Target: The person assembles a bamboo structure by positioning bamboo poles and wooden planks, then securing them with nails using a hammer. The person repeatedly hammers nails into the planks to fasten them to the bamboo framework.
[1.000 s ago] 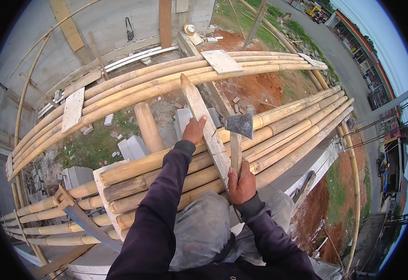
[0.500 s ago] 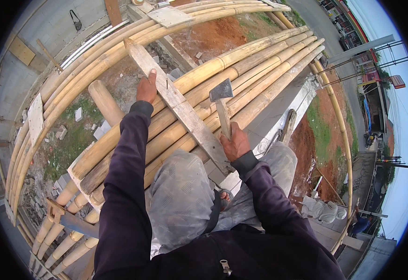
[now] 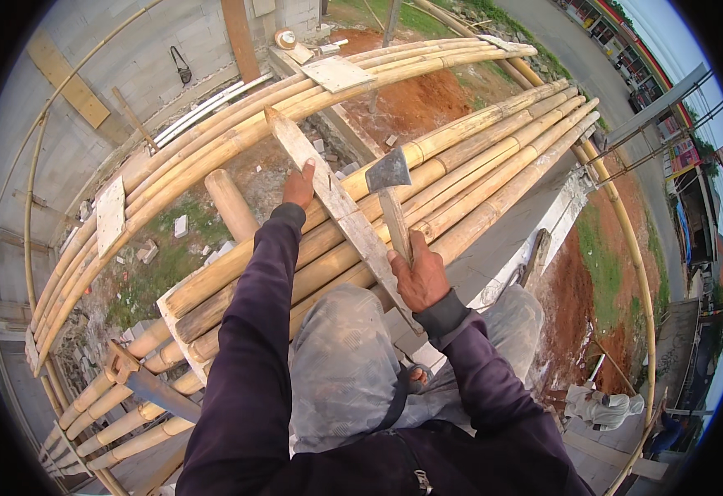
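Note:
A pale wooden plank [image 3: 346, 217] lies slantwise across a row of bamboo poles [image 3: 452, 178]. My left hand [image 3: 298, 186] is closed on the plank's edge near its far end, with part of the fingers hidden. In my right hand [image 3: 422, 277] is the wooden handle of a hatchet [image 3: 388, 172]. Its grey, flared metal head hangs over the poles, just right of the plank. A thin nail [image 3: 329, 179] appears to stand up from the plank beside my left hand. The plank's near end reaches down by my right wrist.
A handsaw [image 3: 163, 395] rests on more bamboo poles at lower left. Curved bamboo rails [image 3: 237, 132] with small boards [image 3: 338, 74] run beyond the plank. Below right is a block wall [image 3: 502, 219]. A person [image 3: 605, 407] in pale clothing is at lower right.
The view has shifted, so the scene sits farther right and lower. The hatchet head has come closer to the plank and the nail. My left hand keeps its hold on the plank.

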A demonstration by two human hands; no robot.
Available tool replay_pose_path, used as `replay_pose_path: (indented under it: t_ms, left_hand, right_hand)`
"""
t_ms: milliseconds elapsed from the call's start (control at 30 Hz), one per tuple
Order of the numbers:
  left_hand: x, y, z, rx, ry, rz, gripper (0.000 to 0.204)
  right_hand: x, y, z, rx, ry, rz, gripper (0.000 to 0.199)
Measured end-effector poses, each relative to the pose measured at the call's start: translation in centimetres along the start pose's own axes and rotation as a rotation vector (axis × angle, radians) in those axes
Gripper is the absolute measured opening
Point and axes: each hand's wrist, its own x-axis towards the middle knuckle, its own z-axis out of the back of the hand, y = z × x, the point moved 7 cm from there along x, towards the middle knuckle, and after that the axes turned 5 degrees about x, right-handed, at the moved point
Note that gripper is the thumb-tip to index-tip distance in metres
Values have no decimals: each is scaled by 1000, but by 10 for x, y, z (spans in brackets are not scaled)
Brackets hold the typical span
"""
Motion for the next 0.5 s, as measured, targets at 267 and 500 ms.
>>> replay_pose_path:
  t_ms: [267, 500]
  left_hand:
    - [-7, -3, 2, 21, -34, 35, 89]
    - [10, 5, -5, 120, 56, 23, 89]
  right_hand:
    - [17, -14, 6, -270, 20, -6, 39]
    - [-55, -120, 35, -125, -13, -307, 42]
